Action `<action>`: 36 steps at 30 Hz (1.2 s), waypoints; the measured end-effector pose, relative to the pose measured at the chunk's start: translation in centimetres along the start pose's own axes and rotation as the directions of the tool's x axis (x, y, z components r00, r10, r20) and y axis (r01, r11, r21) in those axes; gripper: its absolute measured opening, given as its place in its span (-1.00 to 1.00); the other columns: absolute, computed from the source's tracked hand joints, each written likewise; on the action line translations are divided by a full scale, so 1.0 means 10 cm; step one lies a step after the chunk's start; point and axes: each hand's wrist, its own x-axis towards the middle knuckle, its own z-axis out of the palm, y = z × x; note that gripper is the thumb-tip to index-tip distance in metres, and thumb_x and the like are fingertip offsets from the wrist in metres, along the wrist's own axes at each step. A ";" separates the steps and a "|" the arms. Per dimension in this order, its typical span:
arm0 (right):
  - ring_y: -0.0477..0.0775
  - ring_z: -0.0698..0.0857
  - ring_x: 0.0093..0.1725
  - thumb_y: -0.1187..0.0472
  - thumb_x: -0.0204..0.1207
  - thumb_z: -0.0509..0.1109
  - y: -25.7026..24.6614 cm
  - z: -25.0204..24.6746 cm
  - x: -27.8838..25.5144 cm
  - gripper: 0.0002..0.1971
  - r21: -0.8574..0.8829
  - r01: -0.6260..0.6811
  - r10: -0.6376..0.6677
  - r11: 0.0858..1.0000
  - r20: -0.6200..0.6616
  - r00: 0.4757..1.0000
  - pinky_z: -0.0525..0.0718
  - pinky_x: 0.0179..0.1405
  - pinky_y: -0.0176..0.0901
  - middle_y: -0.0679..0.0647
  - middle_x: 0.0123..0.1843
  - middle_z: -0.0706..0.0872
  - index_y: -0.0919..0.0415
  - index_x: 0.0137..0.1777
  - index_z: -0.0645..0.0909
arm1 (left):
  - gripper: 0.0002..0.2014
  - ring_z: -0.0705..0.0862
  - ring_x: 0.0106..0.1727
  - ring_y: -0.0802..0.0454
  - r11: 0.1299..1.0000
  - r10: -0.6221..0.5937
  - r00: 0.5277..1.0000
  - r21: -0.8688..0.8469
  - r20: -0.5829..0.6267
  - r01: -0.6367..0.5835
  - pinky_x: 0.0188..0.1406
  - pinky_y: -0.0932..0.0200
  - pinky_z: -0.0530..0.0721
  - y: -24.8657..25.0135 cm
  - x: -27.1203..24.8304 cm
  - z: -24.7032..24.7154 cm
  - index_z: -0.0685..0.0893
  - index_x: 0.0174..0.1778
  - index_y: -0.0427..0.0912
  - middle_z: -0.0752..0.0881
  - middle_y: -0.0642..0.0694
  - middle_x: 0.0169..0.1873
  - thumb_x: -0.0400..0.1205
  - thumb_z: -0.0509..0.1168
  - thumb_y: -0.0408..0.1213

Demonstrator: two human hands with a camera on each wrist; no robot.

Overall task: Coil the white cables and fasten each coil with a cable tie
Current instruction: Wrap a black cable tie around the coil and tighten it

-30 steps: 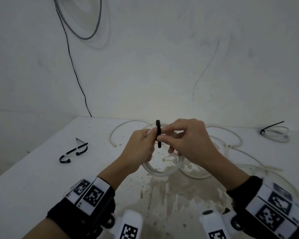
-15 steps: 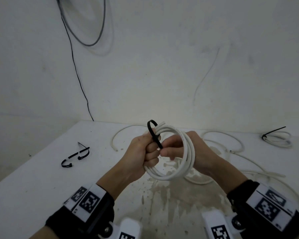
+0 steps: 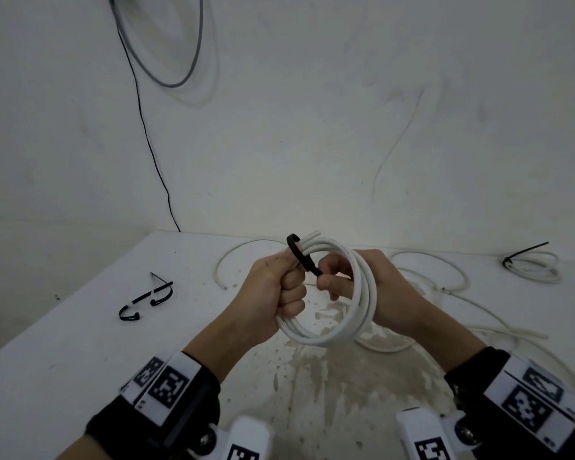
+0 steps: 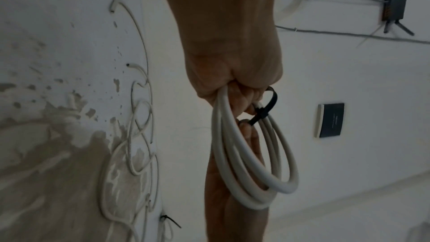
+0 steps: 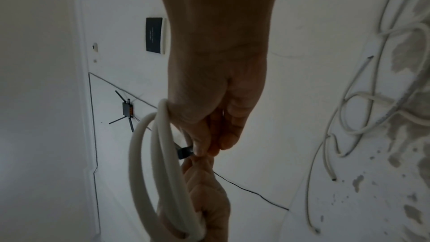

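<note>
A white cable coil point(image 3: 362, 293) of several turns is held up above the table point(image 3: 63, 343). My left hand point(image 3: 276, 290) grips the coil's left side in a fist; the left wrist view shows the coil point(image 4: 251, 163) hanging from it. A black cable tie point(image 3: 301, 255) loops around the strands just above that fist. My right hand point(image 3: 346, 280) reaches through the coil and pinches the tie's tail; in the right wrist view the tie point(image 5: 185, 151) sits at its fingertips, with the coil point(image 5: 163, 154) over the hand.
Loose white cables point(image 3: 445, 280) sprawl on the table behind my hands and to the right. A tied coil point(image 3: 533, 263) lies at the far right. Spare black ties point(image 3: 146, 298) lie at the left. A stained patch point(image 3: 329, 393) covers the near middle. Walls are close behind.
The coil has been lifted and turned so its ring faces me. The tie went from a straight strip held upright to a loop round the strands, with my right hand now through the coil.
</note>
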 end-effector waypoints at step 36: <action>-0.13 0.43 -0.49 0.25 0.49 0.38 0.10 -0.53 -0.01 -0.72 -0.063 -0.269 0.276 0.961 0.289 0.917 0.42 -0.39 -0.39 -0.07 -0.55 0.51 0.13 -0.47 0.56 | -0.70 0.11 -0.66 0.17 0.813 -0.231 0.855 0.575 0.464 -0.093 -0.66 0.35 0.09 0.01 -0.11 0.03 0.56 -0.44 -0.08 0.22 0.06 -0.64 0.62 0.13 -0.18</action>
